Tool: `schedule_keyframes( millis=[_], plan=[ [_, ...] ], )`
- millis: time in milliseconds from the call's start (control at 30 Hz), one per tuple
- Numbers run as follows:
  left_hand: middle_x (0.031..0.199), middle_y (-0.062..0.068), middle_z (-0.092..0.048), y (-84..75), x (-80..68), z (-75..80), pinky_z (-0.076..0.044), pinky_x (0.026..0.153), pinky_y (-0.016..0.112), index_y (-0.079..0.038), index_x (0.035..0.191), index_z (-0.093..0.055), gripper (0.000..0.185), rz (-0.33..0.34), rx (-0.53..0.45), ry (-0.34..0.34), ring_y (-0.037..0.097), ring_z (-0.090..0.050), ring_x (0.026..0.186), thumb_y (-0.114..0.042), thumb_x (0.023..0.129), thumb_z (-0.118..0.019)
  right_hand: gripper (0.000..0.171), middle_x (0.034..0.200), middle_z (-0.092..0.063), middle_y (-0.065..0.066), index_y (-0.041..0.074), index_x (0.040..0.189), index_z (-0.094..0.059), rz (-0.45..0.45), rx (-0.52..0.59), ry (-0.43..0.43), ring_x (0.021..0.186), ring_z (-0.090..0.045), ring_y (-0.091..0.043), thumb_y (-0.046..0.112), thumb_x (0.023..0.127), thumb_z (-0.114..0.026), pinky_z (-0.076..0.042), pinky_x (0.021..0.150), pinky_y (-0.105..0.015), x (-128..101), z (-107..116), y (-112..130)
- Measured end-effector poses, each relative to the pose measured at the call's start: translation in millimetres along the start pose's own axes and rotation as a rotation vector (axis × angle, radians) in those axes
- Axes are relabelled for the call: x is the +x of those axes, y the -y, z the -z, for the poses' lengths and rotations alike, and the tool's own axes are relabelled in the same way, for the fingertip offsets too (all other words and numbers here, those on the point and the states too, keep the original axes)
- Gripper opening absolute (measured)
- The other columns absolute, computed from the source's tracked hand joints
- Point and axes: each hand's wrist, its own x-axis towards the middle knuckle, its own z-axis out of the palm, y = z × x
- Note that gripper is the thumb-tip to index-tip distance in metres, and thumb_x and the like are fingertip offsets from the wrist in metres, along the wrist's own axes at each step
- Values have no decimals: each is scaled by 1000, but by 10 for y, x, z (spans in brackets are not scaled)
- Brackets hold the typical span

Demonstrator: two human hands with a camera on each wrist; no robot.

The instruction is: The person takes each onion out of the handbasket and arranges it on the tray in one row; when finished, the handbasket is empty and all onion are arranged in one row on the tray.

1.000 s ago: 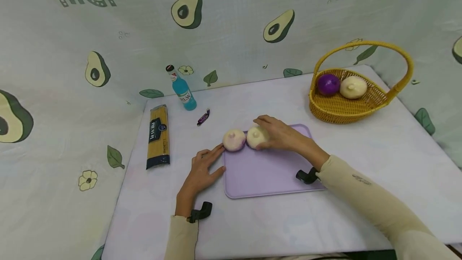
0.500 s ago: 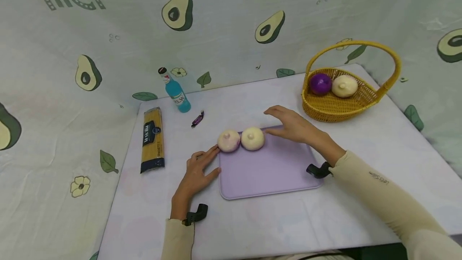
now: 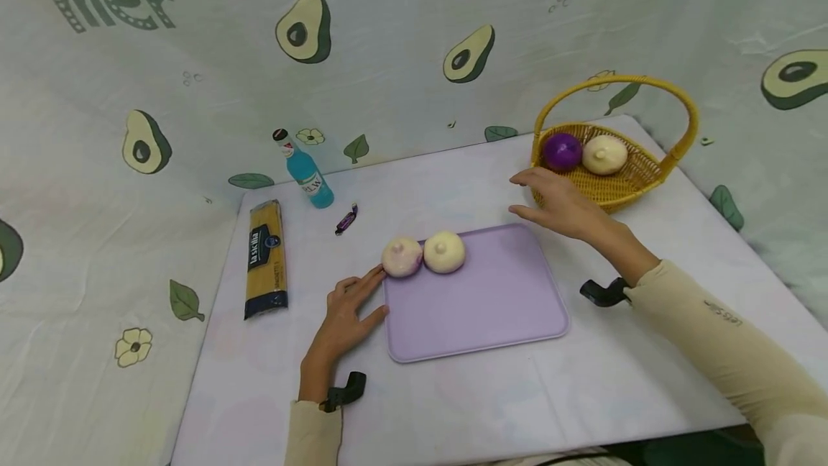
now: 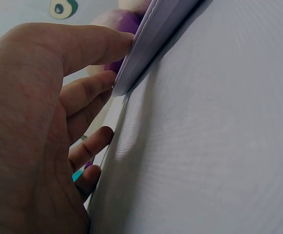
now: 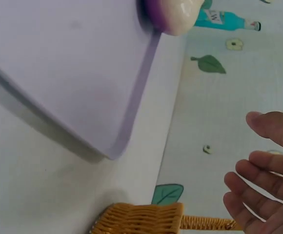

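My left hand (image 3: 344, 318) rests at the left edge of the lilac tray (image 3: 479, 293), its fingertips by the rim. In the left wrist view the thumb (image 4: 97, 46) touches that rim. Two round white-and-purple turnips sit side by side at the tray's far left corner: a purple-tinged turnip (image 3: 402, 257) and a creamier turnip (image 3: 444, 252). My right hand (image 3: 559, 201), fingers spread and holding nothing, is over the table in front of the yellow wicker basket (image 3: 608, 196), overlapping its front left side in the head view. Inside lie a purple turnip (image 3: 562, 151) and a white turnip (image 3: 604, 154).
On the left lies a spaghetti packet (image 3: 266, 257). A blue bottle (image 3: 304, 170) stands near the table's back edge, with a purple-wrapped candy (image 3: 346, 220) beside it. The basket's tall handle (image 3: 621, 80) arches up at the back right. A printed cloth hangs behind the table.
My right hand has let go of the creamier turnip and moved right and back to the basket. My left hand stays at the tray's edge. The head view has shifted slightly.
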Motion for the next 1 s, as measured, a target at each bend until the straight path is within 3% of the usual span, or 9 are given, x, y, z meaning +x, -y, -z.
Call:
schedule_keyframes(
  millis=[300,567,800,1000],
  plan=[
    [159,-17,-32,-16,-10,12,-17,106,54,-32,155,-40,64,-1,3,1,28,-34,131,-41,96,-64,52,136,-51,-24,-4,134,-56,-74,-72,-26,129,-45,-43,21,92,-74,-35,105,-60,-9,241,-276],
    [159,-18,-31,-31,-1,13,-17,105,53,-32,155,-39,66,7,6,4,26,-34,131,-40,95,-66,63,144,-43,-29,-5,142,-47,-191,-97,16,133,-38,-48,29,95,-71,-32,106,-63,-29,399,-567],
    [160,-17,-31,-27,6,9,-17,105,54,-33,155,-39,66,-3,2,2,28,-34,131,-42,95,-65,61,139,-43,-31,-8,141,-44,-217,-131,2,129,-39,-50,26,96,-68,-32,104,-64,1,494,-840],
    [159,-19,-31,-23,-4,11,-17,106,52,-34,155,-39,65,17,-7,9,27,-34,131,-44,96,-63,67,151,-31,-33,-5,149,-36,-328,-114,18,134,-30,-54,32,99,-62,-26,105,-68,-2,574,-1056]
  ],
)
